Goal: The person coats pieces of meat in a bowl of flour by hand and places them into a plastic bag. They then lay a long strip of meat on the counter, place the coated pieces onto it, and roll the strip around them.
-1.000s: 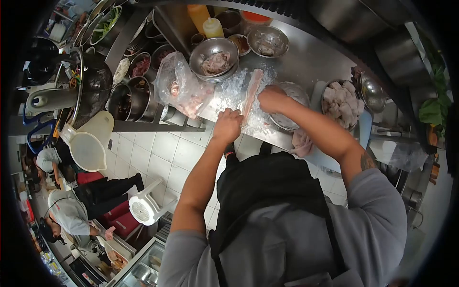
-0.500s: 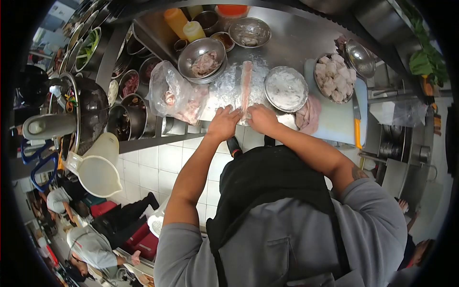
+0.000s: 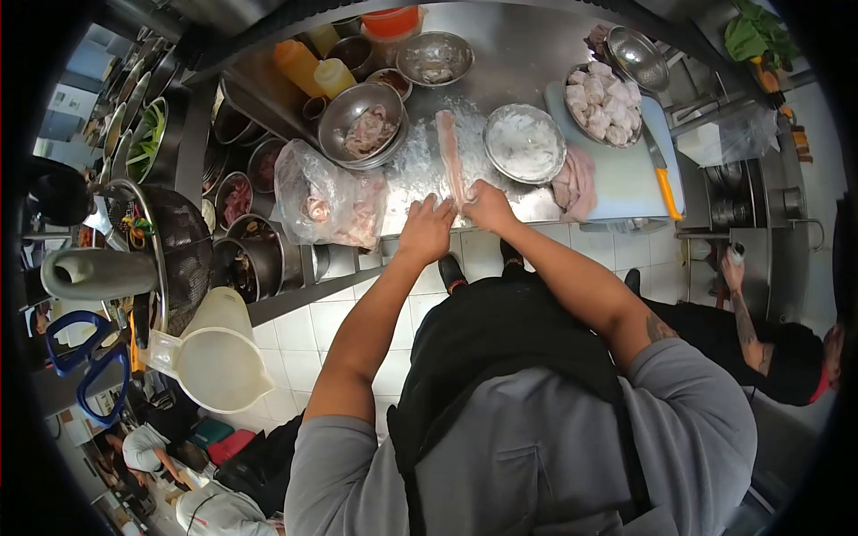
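A long pale-pink strip of meat (image 3: 448, 147) lies on the floured steel counter, pointing away from me. My right hand (image 3: 488, 207) is closed at its near end, fingers curled on the meat. To the left of that end, my left hand (image 3: 427, 230) rests on the counter edge with its fingers stretched out, the tips close to the strip. A bowl of white flour (image 3: 525, 143) stands right of the strip. Left of it are a steel bowl with raw meat pieces (image 3: 370, 131) and a clear plastic bag of raw meat (image 3: 315, 192).
A knife with an orange handle (image 3: 668, 194) lies on the white cutting board (image 3: 601, 183), beside a bowl of floured pieces (image 3: 605, 105) and a pinkish cloth (image 3: 575, 183). A plastic jug (image 3: 222, 369) hangs at left. A co-worker's arm (image 3: 742, 313) shows at right.
The view has shifted, and a co-worker at right has come further into sight. My hands stay at the strip's near end; my left fingers look slightly more spread.
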Demonstrator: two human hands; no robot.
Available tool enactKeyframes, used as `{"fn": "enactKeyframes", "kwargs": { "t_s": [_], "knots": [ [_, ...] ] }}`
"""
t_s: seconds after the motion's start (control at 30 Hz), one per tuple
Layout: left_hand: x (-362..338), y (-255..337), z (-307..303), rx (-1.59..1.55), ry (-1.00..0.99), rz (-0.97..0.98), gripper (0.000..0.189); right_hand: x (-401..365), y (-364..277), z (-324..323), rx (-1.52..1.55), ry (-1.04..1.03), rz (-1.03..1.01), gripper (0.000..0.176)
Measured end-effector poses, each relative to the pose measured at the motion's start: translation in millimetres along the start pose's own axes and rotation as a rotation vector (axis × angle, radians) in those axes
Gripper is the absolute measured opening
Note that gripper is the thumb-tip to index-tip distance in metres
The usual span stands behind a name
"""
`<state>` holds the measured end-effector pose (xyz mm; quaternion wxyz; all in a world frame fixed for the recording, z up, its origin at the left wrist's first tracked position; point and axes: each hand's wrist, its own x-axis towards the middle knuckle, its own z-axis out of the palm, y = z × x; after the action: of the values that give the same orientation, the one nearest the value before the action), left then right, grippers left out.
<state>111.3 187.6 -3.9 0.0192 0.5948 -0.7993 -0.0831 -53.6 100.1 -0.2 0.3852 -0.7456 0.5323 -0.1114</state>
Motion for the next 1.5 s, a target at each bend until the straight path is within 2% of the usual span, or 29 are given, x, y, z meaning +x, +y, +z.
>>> {"fn": "enactKeyframes", "kwargs": {
  "t_s": [0.07,0.1,0.2,0.23,0.33,0.4,0.43,0.53,0.63,0.73,0.83,0.93,0.97,1.1,1.23,1.33,1.43,1.5],
  "knots": [
    [-0.7,-4.4,0.1,0.002,-0.007,0.027,0.047,6.7,26.0,3.9,-0.071,-0.018,-0.024,0.030],
    [-0.8,-6.7,-1.1,0.003,-0.010,0.040,0.048,11.1,37.1,3.0,-0.201,-0.112,-0.092,0.027],
    [1.8,-11.1,-13.8,-0.007,-0.086,0.041,0.050,-8.6,3.5,-23.5,-0.309,-0.116,-0.029,0.022],
    [1.8,-10.6,-11.6,-0.026,-0.069,0.058,0.050,-10.4,6.1,-17.8,-0.316,-0.009,-0.158,0.018],
    [-2.6,-7.1,-10.8,-0.059,-0.069,0.094,0.050,-19.4,9.4,-15.1,-0.409,-0.079,-0.455,0.019],
    [-7.6,-3.7,-14.6,-0.061,-0.124,0.110,0.050,-22.6,9.7,-15.6,-0.452,-0.089,-0.436,0.020],
    [-9.8,-4.5,-13.2,-0.086,-0.088,0.116,0.049,-23.2,9.5,-17.0,-0.475,-0.093,-0.426,0.020],
    [-14.4,-4.0,-18.9,-0.087,-0.151,0.132,0.050,-22.6,12.5,-10.4,-0.389,0.062,-0.601,0.020],
    [-13.5,-6.6,-13.8,-0.122,-0.113,0.063,0.051,-24.9,11.8,-6.5,-0.401,0.034,-0.539,0.019],
    [-5.7,-13.8,-6.4,-0.119,0.004,0.069,0.049,-32.0,8.0,-6.2,-0.378,0.038,-0.556,0.016],
    [16.1,-21.8,-2.6,-0.088,0.043,0.022,0.047,-38.4,12.3,2.0,-0.402,0.057,-0.646,0.015],
    [46.4,-28.0,-6.3,-0.092,0.078,-0.009,0.050,-37.9,11.6,6.7,-0.443,0.059,-0.629,0.017],
    [58.2,-29.9,-8.6,-0.067,-0.035,-0.062,0.052,-36.7,11.1,7.4,-0.453,0.073,-0.639,0.019],
    [94.2,-40.8,-8.1,-0.004,-0.126,-0.196,0.056,-36.6,12.3,8.3,-0.496,0.129,-0.685,0.024],
    [106.6,-54.9,-4.8,0.014,-0.139,-0.233,0.055,-45.5,13.6,2.6,-0.530,0.099,-0.697,0.026],
    [104.4,-53.9,-5.5,-0.016,-0.062,-0.226,0.053,-50.5,12.4,-2.4,-0.512,0.035,-0.705,0.024],
    [102.6,-49.8,-6.4,-0.009,0.002,-0.221,0.048,-51.0,13.9,-0.6,-0.437,0.152,-0.865,0.020],
    [95.0,-46.8,-6.7,0.001,0.134,-0.176,0.046,-52.9,15.5,-1.2,-0.420,0.043,-0.830,0.018]
  ]
}}
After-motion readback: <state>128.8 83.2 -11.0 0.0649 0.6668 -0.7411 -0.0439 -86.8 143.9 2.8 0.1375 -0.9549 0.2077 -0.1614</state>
